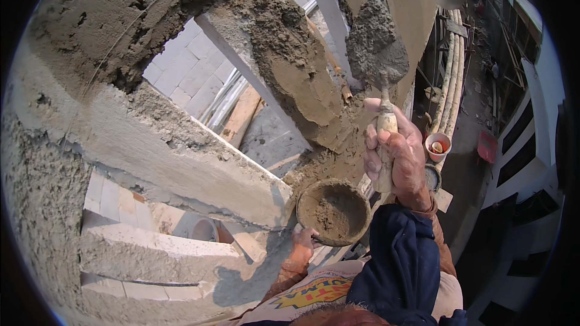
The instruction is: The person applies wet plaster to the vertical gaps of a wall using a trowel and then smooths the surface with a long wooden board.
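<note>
Right hand (403, 157), three o'clock, grips a trowel (386, 107) loaded with mortar (371, 39) toward one; left hand (304, 241), six o'clock, holds a mortar-lined bowl (357, 228) at five.

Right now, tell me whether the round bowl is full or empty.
Partly full: mortar lies inside the bowl, with inner wall showing around it.

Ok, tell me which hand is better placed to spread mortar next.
Probably the right hand: it grips a trowel loaded with mortar, while the left hand holds the mortar bowl by its rim.
</note>
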`<action>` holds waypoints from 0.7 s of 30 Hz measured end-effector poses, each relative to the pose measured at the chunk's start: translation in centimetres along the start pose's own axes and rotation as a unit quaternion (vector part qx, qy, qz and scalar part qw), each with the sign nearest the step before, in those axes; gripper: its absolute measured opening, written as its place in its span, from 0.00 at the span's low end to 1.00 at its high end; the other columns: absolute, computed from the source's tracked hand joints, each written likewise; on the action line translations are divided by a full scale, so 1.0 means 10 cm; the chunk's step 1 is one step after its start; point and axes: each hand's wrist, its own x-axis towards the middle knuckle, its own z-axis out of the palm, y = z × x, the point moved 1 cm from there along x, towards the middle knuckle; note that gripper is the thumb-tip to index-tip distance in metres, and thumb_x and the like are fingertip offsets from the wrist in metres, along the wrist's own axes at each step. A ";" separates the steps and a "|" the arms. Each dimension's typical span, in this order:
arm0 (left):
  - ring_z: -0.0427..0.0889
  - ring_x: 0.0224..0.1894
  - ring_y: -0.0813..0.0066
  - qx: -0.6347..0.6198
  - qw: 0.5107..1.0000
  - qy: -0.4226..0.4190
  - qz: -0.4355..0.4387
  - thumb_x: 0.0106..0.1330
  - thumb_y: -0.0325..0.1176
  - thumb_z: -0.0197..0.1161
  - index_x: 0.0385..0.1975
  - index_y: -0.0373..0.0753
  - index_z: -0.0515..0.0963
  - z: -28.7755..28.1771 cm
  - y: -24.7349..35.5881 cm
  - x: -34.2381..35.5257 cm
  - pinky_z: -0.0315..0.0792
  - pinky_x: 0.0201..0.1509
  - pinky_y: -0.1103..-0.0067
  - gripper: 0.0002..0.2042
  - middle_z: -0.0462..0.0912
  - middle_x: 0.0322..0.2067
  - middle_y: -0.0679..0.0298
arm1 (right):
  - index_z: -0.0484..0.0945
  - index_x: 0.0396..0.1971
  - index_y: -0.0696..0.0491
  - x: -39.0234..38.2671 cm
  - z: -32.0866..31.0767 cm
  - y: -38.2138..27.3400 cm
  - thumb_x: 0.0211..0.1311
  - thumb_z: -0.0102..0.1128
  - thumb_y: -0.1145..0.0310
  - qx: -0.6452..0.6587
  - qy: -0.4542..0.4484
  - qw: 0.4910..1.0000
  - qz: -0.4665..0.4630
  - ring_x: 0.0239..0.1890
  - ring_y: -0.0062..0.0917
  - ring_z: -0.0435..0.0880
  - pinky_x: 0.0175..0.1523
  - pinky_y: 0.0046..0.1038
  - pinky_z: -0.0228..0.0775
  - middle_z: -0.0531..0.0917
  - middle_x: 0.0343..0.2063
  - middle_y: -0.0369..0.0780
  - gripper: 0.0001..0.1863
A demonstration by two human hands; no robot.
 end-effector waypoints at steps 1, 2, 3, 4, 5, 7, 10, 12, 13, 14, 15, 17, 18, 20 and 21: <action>0.82 0.27 0.62 -0.003 1.000 -0.013 0.010 0.54 0.26 0.61 0.40 0.41 0.70 0.07 0.00 -0.04 0.85 0.28 0.61 0.14 0.78 0.32 0.58 | 0.63 0.65 0.66 0.15 0.11 -0.19 0.68 0.58 0.68 -0.031 0.013 0.992 -0.119 0.19 0.18 0.75 0.22 0.22 0.71 0.78 0.29 0.38 0.29; 0.81 0.26 0.65 -0.023 0.999 -0.004 0.034 0.55 0.27 0.59 0.40 0.43 0.70 -0.14 -0.17 0.05 0.85 0.28 0.62 0.13 0.77 0.31 0.60 | 0.63 0.65 0.66 0.31 0.25 -0.27 0.69 0.60 0.69 -0.082 0.057 0.972 -0.214 0.21 0.18 0.76 0.24 0.21 0.71 0.79 0.30 0.38 0.29; 0.81 0.26 0.65 0.005 0.999 -0.009 0.036 0.55 0.27 0.59 0.41 0.43 0.70 -0.11 -0.17 0.03 0.85 0.28 0.63 0.13 0.77 0.31 0.61 | 0.64 0.65 0.64 0.49 0.29 -0.33 0.69 0.59 0.72 -0.068 0.065 0.944 -0.318 0.23 0.16 0.76 0.28 0.19 0.71 0.79 0.30 0.37 0.28; 0.81 0.26 0.66 0.035 0.999 -0.014 0.038 0.56 0.26 0.59 0.41 0.43 0.70 -0.06 -0.13 -0.04 0.85 0.28 0.63 0.13 0.77 0.31 0.61 | 0.65 0.65 0.63 0.69 0.30 -0.37 0.69 0.58 0.73 -0.115 0.129 0.902 -0.396 0.24 0.16 0.76 0.30 0.19 0.72 0.78 0.30 0.36 0.27; 0.81 0.26 0.67 0.064 0.997 -0.017 0.039 0.56 0.26 0.58 0.42 0.44 0.70 -0.03 -0.11 -0.12 0.85 0.28 0.64 0.13 0.77 0.31 0.61 | 0.65 0.64 0.62 0.89 0.30 -0.38 0.69 0.58 0.74 -0.160 0.191 0.848 -0.467 0.25 0.15 0.76 0.32 0.19 0.73 0.78 0.30 0.36 0.26; 0.82 0.27 0.66 -0.011 0.999 -0.030 0.015 0.57 0.25 0.57 0.43 0.43 0.69 0.15 -0.09 -0.18 0.85 0.27 0.65 0.13 0.78 0.32 0.61 | 0.66 0.63 0.61 1.24 0.27 -0.42 0.69 0.57 0.74 -0.141 0.261 0.788 -0.539 0.26 0.15 0.76 0.33 0.20 0.73 0.78 0.31 0.35 0.24; 0.83 0.26 0.65 -0.016 0.999 -0.023 0.026 0.56 0.25 0.58 0.44 0.43 0.70 0.28 -0.05 -0.23 0.84 0.25 0.65 0.15 0.79 0.33 0.59 | 0.69 0.60 0.64 1.83 0.15 -0.08 0.67 0.59 0.74 -0.192 0.347 0.722 -0.567 0.29 0.18 0.76 0.37 0.24 0.74 0.78 0.31 0.37 0.23; 0.83 0.25 0.63 -0.027 0.996 -0.041 0.075 0.56 0.24 0.59 0.46 0.42 0.70 0.23 -0.05 -0.35 0.84 0.24 0.64 0.16 0.80 0.34 0.58 | 0.70 0.57 0.66 1.79 0.05 0.41 0.64 0.61 0.74 -0.437 0.124 0.809 -0.373 0.33 0.22 0.76 0.42 0.28 0.74 0.78 0.33 0.41 0.23; 0.83 0.25 0.63 -0.013 0.997 -0.032 0.069 0.56 0.25 0.59 0.46 0.42 0.70 0.10 -0.14 -0.39 0.84 0.24 0.65 0.17 0.80 0.34 0.57 | 0.71 0.56 0.67 1.44 -0.04 0.68 0.63 0.61 0.73 -0.434 0.045 0.866 -0.245 0.34 0.23 0.77 0.43 0.29 0.74 0.79 0.34 0.42 0.23; 0.83 0.25 0.63 0.006 0.996 -0.043 0.074 0.57 0.25 0.59 0.47 0.41 0.70 0.06 -0.09 -0.22 0.84 0.23 0.65 0.17 0.80 0.34 0.57 | 0.72 0.55 0.67 1.01 -0.06 0.82 0.63 0.62 0.73 -0.426 -0.029 0.895 -0.131 0.35 0.24 0.77 0.44 0.31 0.73 0.79 0.35 0.44 0.23; 0.83 0.25 0.63 0.020 0.996 -0.050 0.073 0.57 0.26 0.59 0.47 0.41 0.70 0.07 -0.12 -0.13 0.84 0.23 0.65 0.17 0.80 0.34 0.57 | 0.71 0.57 0.66 0.68 -0.31 1.16 0.63 0.62 0.71 -0.423 -0.043 0.871 -0.244 0.34 0.23 0.77 0.42 0.29 0.73 0.79 0.36 0.41 0.25; 0.82 0.26 0.65 -0.021 0.997 0.000 0.074 0.56 0.27 0.59 0.46 0.41 0.71 0.09 -0.08 -0.29 0.83 0.24 0.67 0.16 0.80 0.33 0.58 | 0.71 0.60 0.64 -0.13 -0.40 1.00 0.65 0.61 0.67 -0.375 -0.083 0.923 0.026 0.33 0.23 0.77 0.42 0.27 0.73 0.79 0.35 0.39 0.27; 0.82 0.27 0.66 -0.030 0.997 0.023 0.074 0.56 0.27 0.59 0.45 0.41 0.72 0.14 0.03 -0.37 0.83 0.24 0.68 0.15 0.79 0.33 0.58 | 0.71 0.61 0.63 -0.43 -0.58 0.87 0.66 0.61 0.66 -0.345 -0.100 0.921 0.151 0.34 0.23 0.78 0.42 0.27 0.73 0.79 0.34 0.38 0.26; 0.84 0.33 0.66 0.050 0.997 0.012 0.066 0.53 0.23 0.58 0.51 0.43 0.73 0.25 0.06 -0.24 0.84 0.24 0.66 0.22 0.78 0.40 0.62 | 0.74 0.57 0.61 -0.72 -1.06 0.79 0.65 0.61 0.61 -0.449 -0.188 0.829 0.275 0.33 0.31 0.81 0.42 0.32 0.74 0.82 0.31 0.46 0.25; 0.83 0.34 0.68 0.108 0.992 0.016 0.057 0.52 0.23 0.58 0.51 0.42 0.73 0.35 0.13 -0.27 0.83 0.22 0.68 0.22 0.78 0.40 0.63 | 0.75 0.56 0.61 -0.85 -1.26 0.83 0.64 0.61 0.60 -0.486 -0.238 0.778 0.321 0.32 0.36 0.83 0.41 0.34 0.76 0.82 0.30 0.49 0.26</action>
